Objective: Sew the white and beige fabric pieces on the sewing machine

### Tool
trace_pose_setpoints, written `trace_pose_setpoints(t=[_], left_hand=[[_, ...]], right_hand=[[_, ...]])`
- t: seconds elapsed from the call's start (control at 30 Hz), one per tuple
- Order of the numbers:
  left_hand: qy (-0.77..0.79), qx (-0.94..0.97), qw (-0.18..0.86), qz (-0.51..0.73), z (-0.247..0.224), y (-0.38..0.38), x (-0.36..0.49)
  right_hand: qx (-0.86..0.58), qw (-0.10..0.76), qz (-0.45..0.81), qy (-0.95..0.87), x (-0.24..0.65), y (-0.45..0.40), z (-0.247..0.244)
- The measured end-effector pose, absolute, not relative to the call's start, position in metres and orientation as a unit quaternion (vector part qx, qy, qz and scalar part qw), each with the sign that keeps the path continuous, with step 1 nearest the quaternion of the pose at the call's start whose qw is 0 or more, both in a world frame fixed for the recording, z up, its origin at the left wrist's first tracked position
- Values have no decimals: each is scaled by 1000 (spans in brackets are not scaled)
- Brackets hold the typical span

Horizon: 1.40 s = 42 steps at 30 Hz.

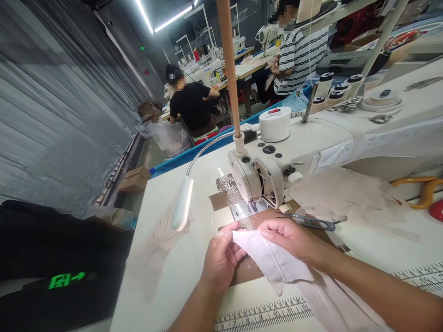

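Note:
A pale pink-white fabric piece with a seam line across it is stretched between my two hands, just in front of the sewing machine. My left hand pinches its left corner between thumb and fingers. With thumb and fingers closed, my right hand grips the upper edge farther right. The rest of the cloth hangs down under my right forearm toward the lower right. Behind the hands lie the metal needle plate and the presser foot area. Thread snips rest just beyond my right wrist.
A lamp on a bent neck stands left of the machine. Beige fabric pieces lie at the right, near yellow-handled scissors. A printed ruler runs along the front. Two people sit at machines farther back.

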<state>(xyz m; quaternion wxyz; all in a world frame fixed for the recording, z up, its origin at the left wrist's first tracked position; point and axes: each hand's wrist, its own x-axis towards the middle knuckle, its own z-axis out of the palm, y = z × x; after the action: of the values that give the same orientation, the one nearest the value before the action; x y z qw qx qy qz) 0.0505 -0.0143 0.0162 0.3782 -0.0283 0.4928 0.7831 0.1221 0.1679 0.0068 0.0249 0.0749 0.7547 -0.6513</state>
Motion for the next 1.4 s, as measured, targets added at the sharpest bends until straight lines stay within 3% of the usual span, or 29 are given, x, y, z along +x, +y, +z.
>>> trace_pose_setpoints(t=[1.3, 1.4], left_hand=[[665, 18, 87, 741, 29, -30, 37], [677, 80, 125, 720, 31, -30, 44]], right_hand=[[65, 33, -666, 743, 124, 171, 14], [66, 31, -654, 753, 125, 172, 12]])
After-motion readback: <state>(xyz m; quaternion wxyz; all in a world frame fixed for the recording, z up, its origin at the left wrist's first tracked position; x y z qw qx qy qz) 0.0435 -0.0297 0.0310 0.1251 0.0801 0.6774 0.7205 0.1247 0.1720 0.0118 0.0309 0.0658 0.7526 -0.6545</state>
